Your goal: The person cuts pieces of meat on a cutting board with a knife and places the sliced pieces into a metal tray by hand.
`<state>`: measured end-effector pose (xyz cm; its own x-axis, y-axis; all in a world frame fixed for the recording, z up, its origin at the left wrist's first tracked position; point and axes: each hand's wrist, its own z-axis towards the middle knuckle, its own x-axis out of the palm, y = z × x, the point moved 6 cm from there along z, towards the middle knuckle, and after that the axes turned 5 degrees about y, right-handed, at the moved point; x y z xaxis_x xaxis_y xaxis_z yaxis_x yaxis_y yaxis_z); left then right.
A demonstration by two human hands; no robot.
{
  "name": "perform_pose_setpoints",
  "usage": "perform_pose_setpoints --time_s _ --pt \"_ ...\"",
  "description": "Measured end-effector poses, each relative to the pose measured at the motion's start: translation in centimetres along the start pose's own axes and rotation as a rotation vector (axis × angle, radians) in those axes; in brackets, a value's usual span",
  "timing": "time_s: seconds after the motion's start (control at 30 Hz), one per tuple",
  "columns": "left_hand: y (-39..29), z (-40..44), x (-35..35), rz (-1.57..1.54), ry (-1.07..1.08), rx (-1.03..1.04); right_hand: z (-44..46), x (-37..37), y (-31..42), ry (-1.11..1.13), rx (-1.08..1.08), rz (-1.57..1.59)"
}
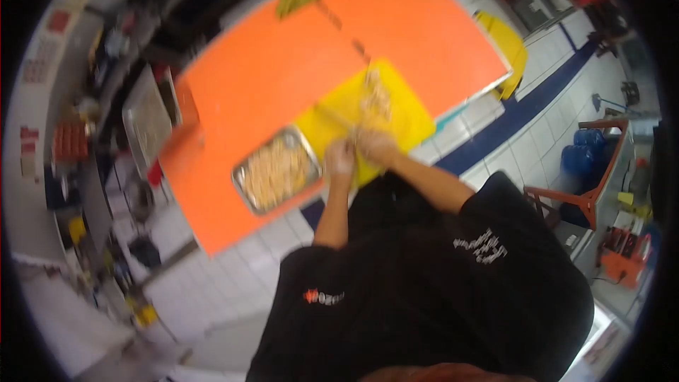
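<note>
tray (pixel 247 194) left of centre looks full; pieces (pixel 375 95) remain on board (pixel 410 114); right hand (pixel 376 146) grasps knife (pixel 333 116), left hand's (pixel 339 158) grip unclear.

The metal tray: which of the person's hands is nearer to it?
Left. The left hand is just beside the metal tray; the right hand is farther off, over the yellow cutting board.

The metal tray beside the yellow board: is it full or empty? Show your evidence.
Looks full: pale pieces cover the metal tray nearly edge to edge; their depth is unclear.
</note>
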<state>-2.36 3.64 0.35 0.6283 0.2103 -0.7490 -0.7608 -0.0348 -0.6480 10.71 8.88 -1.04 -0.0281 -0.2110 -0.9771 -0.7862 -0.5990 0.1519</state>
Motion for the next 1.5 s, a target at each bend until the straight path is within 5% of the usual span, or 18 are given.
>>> perform_pose_setpoints --time_s 0.03,0.1,0.33,0.53,0.63,0.87,0.93,1.17,1.23,1.3,1.5 --pt "0.8 -0.4 0.6 -0.048 -0.068 0.021 -1.1 -0.5 -0.2 0.156 0.08 0.129" --pt "0.1 0.6 0.1 0.055 0.158 -0.193 -4.3 -2.9 -1.3 0.351 0.225 0.301" --pt "0.2 0.1 -0.1 -0.125 0.112 -0.354 -9.9 -3.0 -4.4 0.528 0.303 0.292" --pt "0.2 0.4 0.1 -0.103 0.134 -0.359 -2.5 -2.8 -1.7 0.327 0.235 0.338" --pt "1.3 -0.4 0.7 -0.088 0.122 -0.39 0.1 -3.5 -2.0 0.403 0.251 0.339" --pt "1.9 -0.5 1.2 -0.097 0.053 -0.387 -1.2 -5.5 -4.6 0.246 0.338 0.31" --pt "1.3 -0.2 0.8 -0.086 0.045 -0.378 -2.7 -5.7 -4.1 0.288 0.189 0.24" --pt "1.3 -0.3 0.7 -0.128 0.022 -0.373 -6.1 -0.6 -4.0 0.446 0.311 0.207" --pt "1.3 -0.9 0.9 -0.093 0.025 -0.346 -3.5 -0.5 -3.0 0.108 0.088 0.282" --pt "2.6 -1.0 2.3 -0.172 0.063 -0.404 1.6 -3.0 -1.5 0.317 0.221 0.399" --pt "1.5 -0.5 0.9 -0.101 0.061 -0.359 -2.3 -2.7 -2.6 0.221 0.078 0.308"
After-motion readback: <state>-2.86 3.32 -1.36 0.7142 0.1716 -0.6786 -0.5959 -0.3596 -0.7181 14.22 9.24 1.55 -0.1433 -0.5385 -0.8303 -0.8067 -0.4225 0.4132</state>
